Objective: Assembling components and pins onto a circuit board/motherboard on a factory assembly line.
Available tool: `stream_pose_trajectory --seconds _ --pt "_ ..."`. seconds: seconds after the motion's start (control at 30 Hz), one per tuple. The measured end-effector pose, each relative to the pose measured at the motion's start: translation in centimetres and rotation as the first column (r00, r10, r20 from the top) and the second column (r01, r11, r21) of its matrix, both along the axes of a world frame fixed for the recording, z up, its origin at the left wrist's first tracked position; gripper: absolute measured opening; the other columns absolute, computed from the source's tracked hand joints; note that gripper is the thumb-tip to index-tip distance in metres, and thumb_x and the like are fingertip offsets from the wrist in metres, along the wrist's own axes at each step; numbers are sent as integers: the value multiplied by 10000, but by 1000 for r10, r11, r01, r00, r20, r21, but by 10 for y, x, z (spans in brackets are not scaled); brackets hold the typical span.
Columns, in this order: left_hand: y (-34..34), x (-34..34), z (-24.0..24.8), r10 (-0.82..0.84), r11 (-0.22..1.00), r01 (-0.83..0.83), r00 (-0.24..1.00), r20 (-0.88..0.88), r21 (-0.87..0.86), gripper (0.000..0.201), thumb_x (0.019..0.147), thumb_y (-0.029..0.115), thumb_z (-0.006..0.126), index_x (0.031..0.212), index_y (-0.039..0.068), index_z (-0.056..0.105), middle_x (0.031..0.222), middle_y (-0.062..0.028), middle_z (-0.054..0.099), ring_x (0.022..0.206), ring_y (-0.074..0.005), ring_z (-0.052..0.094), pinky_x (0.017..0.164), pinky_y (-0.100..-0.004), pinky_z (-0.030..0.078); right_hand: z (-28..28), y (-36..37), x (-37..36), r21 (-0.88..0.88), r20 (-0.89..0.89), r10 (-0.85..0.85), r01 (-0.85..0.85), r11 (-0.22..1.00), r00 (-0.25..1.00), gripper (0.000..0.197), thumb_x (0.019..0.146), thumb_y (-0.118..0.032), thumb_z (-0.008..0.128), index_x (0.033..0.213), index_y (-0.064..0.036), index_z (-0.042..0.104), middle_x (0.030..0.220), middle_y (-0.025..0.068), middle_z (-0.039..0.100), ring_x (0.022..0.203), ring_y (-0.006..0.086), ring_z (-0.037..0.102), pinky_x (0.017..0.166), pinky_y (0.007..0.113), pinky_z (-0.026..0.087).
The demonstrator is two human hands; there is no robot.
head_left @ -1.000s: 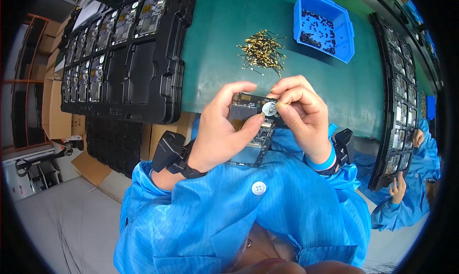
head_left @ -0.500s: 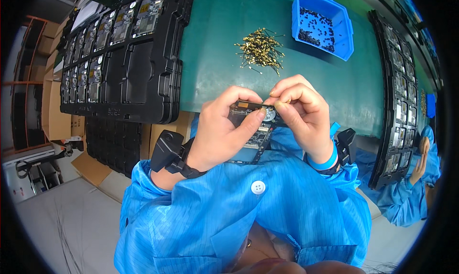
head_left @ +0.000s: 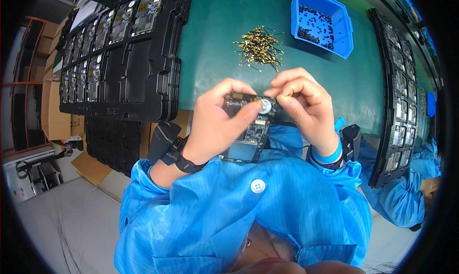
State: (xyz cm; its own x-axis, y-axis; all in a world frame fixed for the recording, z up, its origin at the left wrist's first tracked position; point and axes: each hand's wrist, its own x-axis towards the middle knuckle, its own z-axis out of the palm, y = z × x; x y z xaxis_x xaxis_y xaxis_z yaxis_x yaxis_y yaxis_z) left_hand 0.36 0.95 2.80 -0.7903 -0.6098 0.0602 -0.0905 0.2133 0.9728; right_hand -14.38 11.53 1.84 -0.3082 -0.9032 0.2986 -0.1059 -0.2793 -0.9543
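Note:
My left hand grips a dark circuit board assembly in front of my chest, thumb lying across its upper face and fingers behind its top edge. Near the board's upper right corner sits a round silver part, partly beside my thumb tip. My right hand is at that same corner with thumb and index finger pinched together. Whatever lies between those fingertips is too small or too hidden to tell. Beyond both hands, a pile of small black leads with gold ends rests on the green table mat.
A blue bin with small black pieces stands at the back right. To the left, a black tray holds several circuit boards, with some vacant pockets. Another loaded tray is on the right, where a co-worker's blue sleeve shows.
The board has tilted and shifted slightly left in my left hand. My right hand has risen a little, still at the board's corner. The co-worker's hands at the right have moved lower.

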Motion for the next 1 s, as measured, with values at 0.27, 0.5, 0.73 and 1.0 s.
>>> stream_pose_trajectory --seconds 0.27,0.5,0.73,1.0 --pt "-17 -8 -17 506 815 -396 842 -188 422 231 821 155 579 970 -9 510 881 -59 569 821 -86 518 720 -214 424 -7 2 18 77 230 4 -22 997 973 47 809 29 513 842 0 530 1144 121 450 978 195 539 802 295 462" --pt "-13 -8 -22 533 806 -409 816 -223 427 266 838 191 569 1001 -3 486 875 -56 567 795 -88 526 697 -223 436 -2 4 23 146 131 30 -49 988 991 25 784 18 551 780 6 530 1026 103 528 806 152 568 698 252 469" --pt "-11 -7 -19 317 944 -329 911 -263 -3 447 767 185 633 1119 0 430 1105 -140 495 971 -199 524 800 -281 414 1 12 15 288 194 79 -134 948 978 13 803 15 543 813 11 535 787 26 531 730 80 533 610 216 440" --pt "-8 15 3 -192 270 146 977 95 -952 434 611 283 674 999 117 575 1141 -36 520 1062 -189 505 924 -486 283 5 13 -4 261 560 166 -363 894 811 61 842 -57 522 869 -5 540 788 -17 555 765 40 513 645 198 422"
